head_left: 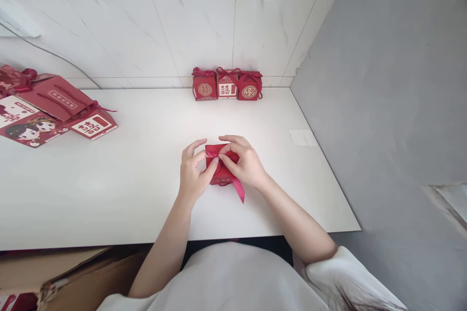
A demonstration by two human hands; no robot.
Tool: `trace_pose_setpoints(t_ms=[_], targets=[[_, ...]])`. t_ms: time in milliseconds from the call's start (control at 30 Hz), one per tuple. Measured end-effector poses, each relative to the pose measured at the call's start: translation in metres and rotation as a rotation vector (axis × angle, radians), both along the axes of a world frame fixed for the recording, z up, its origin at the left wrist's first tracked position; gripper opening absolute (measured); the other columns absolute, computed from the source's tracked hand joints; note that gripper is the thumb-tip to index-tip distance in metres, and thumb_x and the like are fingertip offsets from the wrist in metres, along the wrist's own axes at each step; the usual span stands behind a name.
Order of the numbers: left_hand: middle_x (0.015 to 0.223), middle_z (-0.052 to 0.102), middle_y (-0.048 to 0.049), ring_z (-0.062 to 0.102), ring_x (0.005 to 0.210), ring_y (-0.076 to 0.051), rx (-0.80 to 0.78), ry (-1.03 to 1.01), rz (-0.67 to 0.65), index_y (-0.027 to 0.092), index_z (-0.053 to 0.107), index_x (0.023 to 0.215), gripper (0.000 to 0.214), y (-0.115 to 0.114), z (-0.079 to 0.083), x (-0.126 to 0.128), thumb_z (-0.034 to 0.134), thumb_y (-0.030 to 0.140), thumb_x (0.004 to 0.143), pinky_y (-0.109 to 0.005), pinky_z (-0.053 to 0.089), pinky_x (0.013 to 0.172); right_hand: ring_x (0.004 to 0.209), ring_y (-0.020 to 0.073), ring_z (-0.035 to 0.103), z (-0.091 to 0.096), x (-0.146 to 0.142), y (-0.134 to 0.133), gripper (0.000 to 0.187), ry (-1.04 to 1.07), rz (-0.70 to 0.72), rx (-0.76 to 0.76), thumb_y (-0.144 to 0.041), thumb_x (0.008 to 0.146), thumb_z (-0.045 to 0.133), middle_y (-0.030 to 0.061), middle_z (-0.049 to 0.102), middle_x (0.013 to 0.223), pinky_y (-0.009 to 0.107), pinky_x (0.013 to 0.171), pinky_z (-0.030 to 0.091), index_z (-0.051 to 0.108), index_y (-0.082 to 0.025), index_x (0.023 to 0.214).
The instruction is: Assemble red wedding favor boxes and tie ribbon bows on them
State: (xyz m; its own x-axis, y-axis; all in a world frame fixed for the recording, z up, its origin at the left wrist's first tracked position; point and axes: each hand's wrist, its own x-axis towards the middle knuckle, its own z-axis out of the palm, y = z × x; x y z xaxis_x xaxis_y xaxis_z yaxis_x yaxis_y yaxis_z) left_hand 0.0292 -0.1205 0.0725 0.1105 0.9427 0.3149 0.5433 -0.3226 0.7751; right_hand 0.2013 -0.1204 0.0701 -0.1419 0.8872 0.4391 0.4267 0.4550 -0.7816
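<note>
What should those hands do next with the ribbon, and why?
Perhaps gently draw the ribbon snug: fingertips of the left hand and right hand meet at it above the red box, while one long tail hangs free past the box's near edge.

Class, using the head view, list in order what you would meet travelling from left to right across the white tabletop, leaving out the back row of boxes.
Cartoon-printed panel → red box with a white label → left hand → red box with a ribbon → right hand → white slip.
</note>
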Motion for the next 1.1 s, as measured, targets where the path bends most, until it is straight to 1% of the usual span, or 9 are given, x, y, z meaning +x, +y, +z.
trace_pose_setpoints(t_ms=[167, 300, 533, 633, 700, 767, 867, 1000, 1100], targets=[[0.131, 0.059, -0.0042, 0.050, 0.127, -0.028, -0.006, -0.053, 0.054, 0.024, 0.067, 0.083, 0.004, 0.001, 0.001, 0.007, 0.064, 0.026, 0.083, -0.047, 0.042, 0.108, 0.128, 0.0277, 0.054, -0.001, -0.001, -0.001, 0.008, -0.042, -0.041, 0.078, -0.026, 0.092, 0.059, 0.0061, 0.066, 0.127, 0.053, 0.106, 0.044, 0.066, -0.026, 0.088], [0.127, 0.062, -0.0028, 0.053, 0.122, -0.028, -0.034, -0.076, 0.114, 0.023, 0.063, 0.069, 0.014, 0.004, 0.000, 0.011, 0.058, 0.020, 0.082, -0.046, 0.044, 0.104, 0.131, 0.0271, 0.052, -0.002, 0.000, -0.001, 0.009, -0.104, 0.023, 0.173, -0.026, 0.092, 0.059, 0.0056, 0.065, 0.130, 0.051, 0.108, 0.044, 0.067, -0.027, 0.088], [0.123, 0.063, -0.0018, 0.057, 0.117, -0.025, -0.049, -0.152, 0.176, 0.022, 0.063, 0.059, 0.030, 0.005, -0.003, 0.003, 0.054, 0.025, 0.088, -0.043, 0.044, 0.104, 0.133, 0.0276, 0.049, -0.004, 0.001, -0.001, 0.014, -0.177, 0.105, 0.129, -0.027, 0.094, 0.057, 0.0051, 0.060, 0.137, 0.053, 0.108, 0.044, 0.071, -0.029, 0.096], [0.120, 0.064, -0.0031, 0.057, 0.116, -0.024, -0.047, -0.217, 0.204, 0.021, 0.063, 0.068, 0.023, 0.006, -0.007, -0.001, 0.058, 0.030, 0.088, -0.039, 0.047, 0.099, 0.134, 0.0272, 0.048, -0.004, 0.002, -0.001, 0.016, -0.183, 0.145, 0.112, -0.028, 0.095, 0.057, 0.0053, 0.058, 0.138, 0.053, 0.110, 0.043, 0.072, -0.030, 0.099], [0.115, 0.065, -0.0044, 0.059, 0.114, -0.023, -0.082, -0.298, 0.200, 0.022, 0.064, 0.082, 0.015, 0.008, -0.012, -0.002, 0.059, 0.035, 0.089, -0.038, 0.049, 0.096, 0.135, 0.0267, 0.048, -0.002, 0.005, -0.001, 0.015, -0.142, 0.187, 0.073, -0.029, 0.094, 0.059, 0.0053, 0.057, 0.140, 0.051, 0.111, 0.042, 0.072, -0.030, 0.101], [0.110, 0.066, -0.0052, 0.061, 0.110, -0.022, -0.123, -0.376, 0.175, 0.023, 0.065, 0.093, 0.017, 0.009, -0.017, -0.002, 0.059, 0.038, 0.089, -0.037, 0.051, 0.093, 0.135, 0.0258, 0.048, 0.001, 0.009, -0.001, 0.019, -0.047, 0.219, 0.000, -0.032, 0.092, 0.063, 0.0060, 0.056, 0.140, 0.049, 0.112, 0.041, 0.068, -0.030, 0.110], [0.106, 0.067, -0.0063, 0.062, 0.106, -0.022, -0.148, -0.460, 0.147, 0.022, 0.066, 0.097, 0.021, 0.011, -0.023, -0.001, 0.061, 0.039, 0.088, -0.035, 0.051, 0.089, 0.134, 0.0235, 0.049, 0.003, 0.018, 0.002, 0.028, 0.121, 0.210, -0.137, -0.037, 0.091, 0.064, 0.0070, 0.055, 0.141, 0.046, 0.113, 0.038, 0.061, -0.029, 0.119], [0.116, 0.066, -0.0073, 0.063, 0.102, -0.022, -0.157, -0.483, 0.154, 0.021, 0.063, 0.093, 0.016, 0.011, -0.025, -0.004, 0.065, 0.035, 0.084, -0.032, 0.052, 0.081, 0.133, 0.0226, 0.050, 0.001, 0.024, 0.007, 0.016, 0.177, 0.225, -0.263, -0.041, 0.092, 0.062, 0.0065, 0.058, 0.137, 0.045, 0.113, 0.036, 0.063, -0.026, 0.098], [0.120, 0.064, -0.0067, 0.063, 0.102, -0.022, -0.124, -0.441, 0.134, 0.020, 0.056, 0.080, 0.013, 0.011, -0.023, -0.007, 0.066, 0.029, 0.083, -0.033, 0.051, 0.082, 0.130, 0.0237, 0.053, -0.002, 0.024, 0.008, 0.018, 0.154, 0.281, -0.310, -0.041, 0.089, 0.066, 0.0065, 0.057, 0.137, 0.045, 0.111, 0.037, 0.063, -0.024, 0.085]])
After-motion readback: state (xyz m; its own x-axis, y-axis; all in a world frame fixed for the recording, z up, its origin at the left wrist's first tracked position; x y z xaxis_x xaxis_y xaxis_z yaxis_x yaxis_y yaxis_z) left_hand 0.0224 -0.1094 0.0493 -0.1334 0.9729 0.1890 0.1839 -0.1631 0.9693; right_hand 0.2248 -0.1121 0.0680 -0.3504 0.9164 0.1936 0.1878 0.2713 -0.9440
